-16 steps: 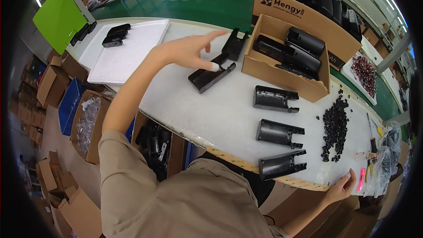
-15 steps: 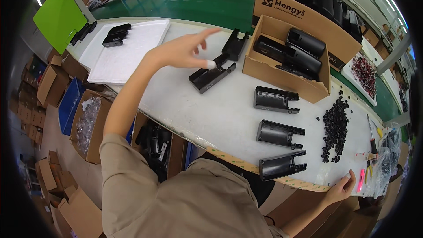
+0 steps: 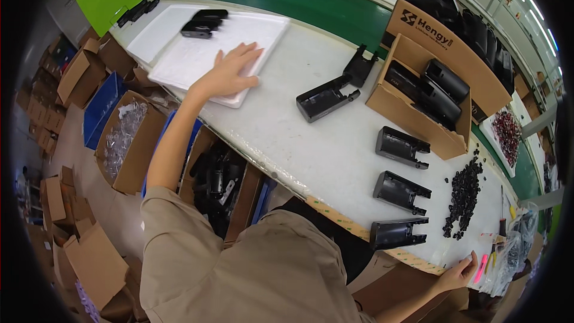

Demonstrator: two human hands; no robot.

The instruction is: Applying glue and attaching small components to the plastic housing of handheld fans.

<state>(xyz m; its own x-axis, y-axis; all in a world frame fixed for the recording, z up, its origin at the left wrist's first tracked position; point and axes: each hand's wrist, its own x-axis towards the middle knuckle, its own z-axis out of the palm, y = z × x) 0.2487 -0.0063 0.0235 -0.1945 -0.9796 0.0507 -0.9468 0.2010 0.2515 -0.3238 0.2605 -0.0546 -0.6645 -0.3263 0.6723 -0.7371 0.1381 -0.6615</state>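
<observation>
My left hand [image 3: 230, 75] is stretched over the near right part of a white foam tray [image 3: 173, 75], fingers apart and nothing in them; I cannot tell whether it touches the tray. Farther back on that tray lie a few black plastic pieces [image 3: 204, 24], slightly blurred. To the hand's right, two black plastic housing halves rest on the table: a nearer one [image 3: 317, 103] and a farther one [image 3: 360, 67], end to end. My right hand [image 3: 455, 276] is at the table's near right edge beside a pink marker [image 3: 481, 268], fingers loosely bent, with no object visible in them.
Three more black housing halves [image 3: 402, 192] lie in a column at the right, beside a pile of small black parts [image 3: 463, 194]. Behind them stands a cardboard box [image 3: 418, 125] of black housings. Tools and clear plastic bags [image 3: 517, 245] occupy the right end.
My left hand has moved left, from the nearer black housing half to over the foam tray. The whole view has swung left; my right hand stays by the table edge.
</observation>
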